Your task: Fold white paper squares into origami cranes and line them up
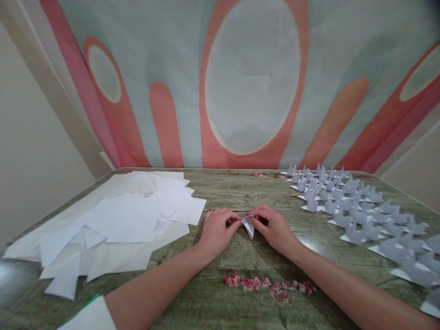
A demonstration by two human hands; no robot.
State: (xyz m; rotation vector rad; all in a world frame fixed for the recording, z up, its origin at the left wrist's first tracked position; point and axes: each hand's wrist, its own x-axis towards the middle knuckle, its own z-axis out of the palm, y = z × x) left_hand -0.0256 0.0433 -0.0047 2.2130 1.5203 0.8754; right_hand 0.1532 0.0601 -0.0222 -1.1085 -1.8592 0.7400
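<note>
A small folded piece of white paper (pixel 249 227) is held between my two hands above the middle of the table, its pointed end hanging toward me. My left hand (pixel 218 231) pinches its left side between thumb and fingers. From the right, my right hand (pixel 273 228) grips the upper edge, also with thumb and fingertips. The fingers cover part of the folds, so the exact shape cannot be made out.
Loose white sheets (pixel 123 220) lie in an overlapping pile at the left. Several rows of folded white paper figures (pixel 357 213) stand at the right. The wood-patterned table (pixel 206 298) bears printed pink flowers. Behind it hangs a patterned cloth (pixel 187 91).
</note>
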